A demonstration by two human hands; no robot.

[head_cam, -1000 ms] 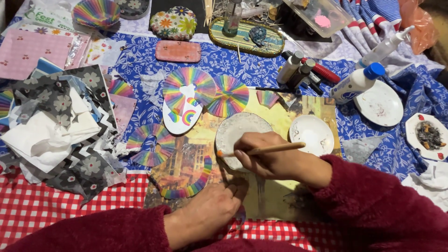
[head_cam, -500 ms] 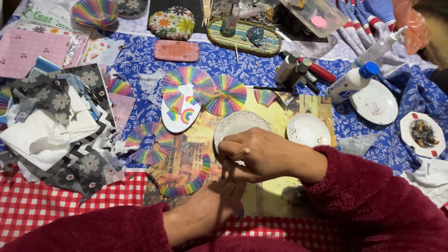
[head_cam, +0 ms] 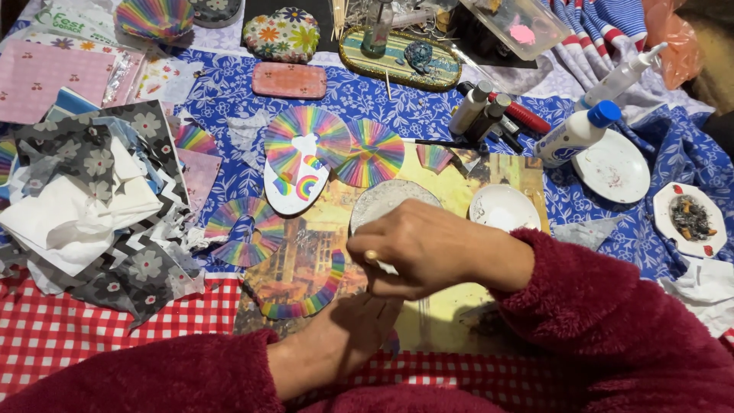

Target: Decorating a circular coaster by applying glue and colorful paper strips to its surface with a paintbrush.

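Note:
My right hand [head_cam: 428,248] is closed around a thin wooden-handled brush [head_cam: 371,257], whose blunt end pokes out to the left; its tip is hidden. The hand hovers over a round whitish disc [head_cam: 382,199] and a printed picture sheet [head_cam: 298,260]. My left hand [head_cam: 344,340] lies flat on that sheet just below, its fingertips tucked under the right hand. A rainbow-striped paper arc [head_cam: 306,304] curves on the sheet to the left of my left hand. Both sleeves are dark red and fuzzy.
Rainbow paper fans [head_cam: 306,138] and a white cut-out with a rainbow [head_cam: 294,187] lie behind the sheet. A small white dish [head_cam: 503,206], a blue-capped glue bottle [head_cam: 573,134] and a plate [head_cam: 615,164] sit right. Patterned paper scraps [head_cam: 92,199] pile up left.
My right hand has swung the brush from lying level, pointing right, to pointing down with its handle end to the left, and has moved lower over my left hand.

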